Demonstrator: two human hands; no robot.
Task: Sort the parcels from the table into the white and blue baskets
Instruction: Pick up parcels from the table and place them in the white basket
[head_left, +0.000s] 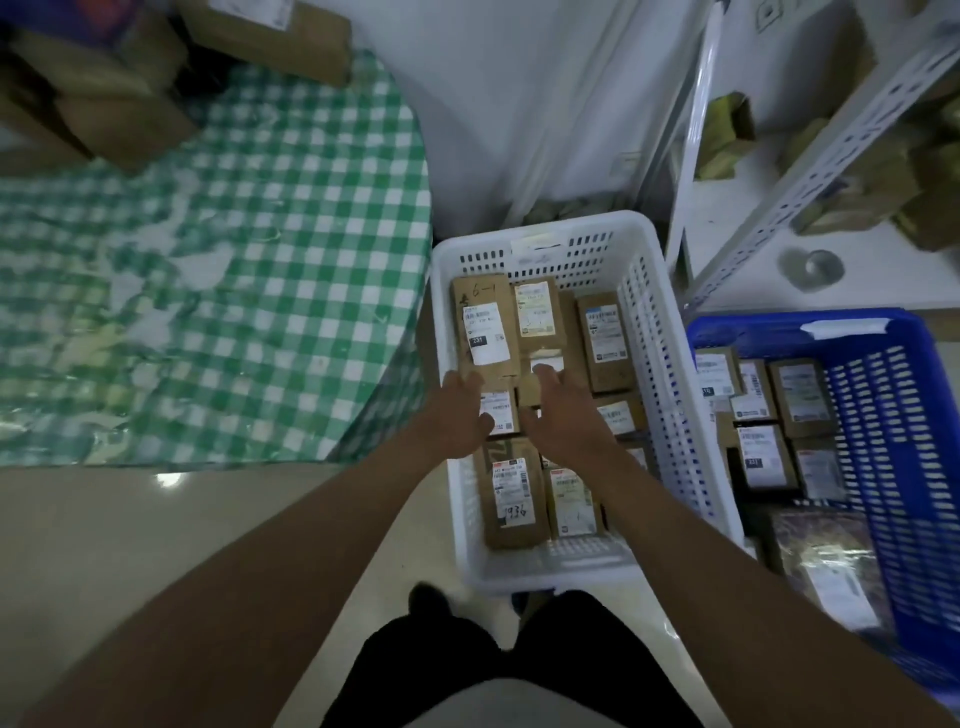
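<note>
Both hands reach into the white basket (670, 364), left hand (457, 415) and right hand (563, 415) spread loosely over its parcels (511, 488), gripping nothing. The blue basket (909, 441) also looks well filled. A few boxes (270, 36) remain at the desk's (260, 260) far edge, so sorting seems nearly finished.

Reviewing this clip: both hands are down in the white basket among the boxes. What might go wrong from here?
1. The white basket already looks tightly packed; the left hand and right hand pressing in could crush or shift a small box between them.
2. Labels may get covered, making sorting errors hard to spot.
3. Cardboard boxes remain on the checked table, and space in the blue basket also looks limited.
</note>
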